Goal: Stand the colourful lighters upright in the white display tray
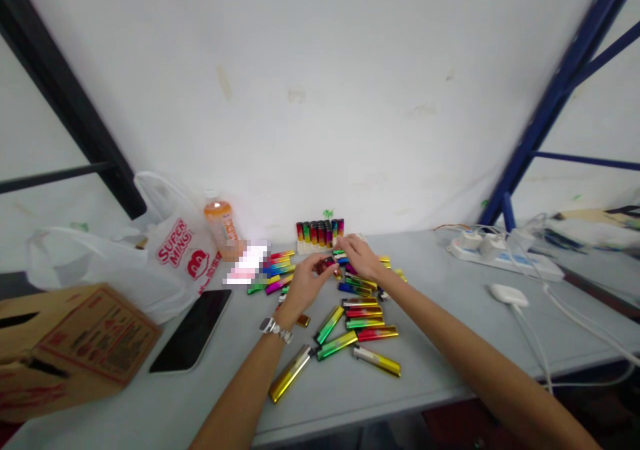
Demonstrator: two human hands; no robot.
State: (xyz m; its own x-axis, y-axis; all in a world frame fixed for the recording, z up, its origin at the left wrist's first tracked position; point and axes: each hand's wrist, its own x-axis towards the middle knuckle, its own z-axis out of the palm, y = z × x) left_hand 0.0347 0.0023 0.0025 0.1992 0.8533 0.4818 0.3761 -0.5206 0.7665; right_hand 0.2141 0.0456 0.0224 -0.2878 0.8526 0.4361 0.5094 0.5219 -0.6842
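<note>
Near the middle of the table, my left hand (306, 280) grips a dark red lighter (327, 263) between thumb and fingers. Just to its right, my right hand (359, 257) is bent with its fingertips pointing down and left, close to the tray; what they hold, if anything, is hidden. Behind both hands a row of upright lighters (320, 233) stands in a white tray (303, 248). Loose shiny lighters in green, red, blue and gold lie around my hands, among them a green-gold lighter (337, 345) and a white-gold lighter (377, 361) nearer the front.
On the left are a cardboard box (100, 337), a white plastic bag (170, 257), a black phone (193, 333) and an orange drink bottle (220, 220). A power strip (505, 257) and a white charger (509, 295) with cables lie right. The wall (320, 103) bounds the back.
</note>
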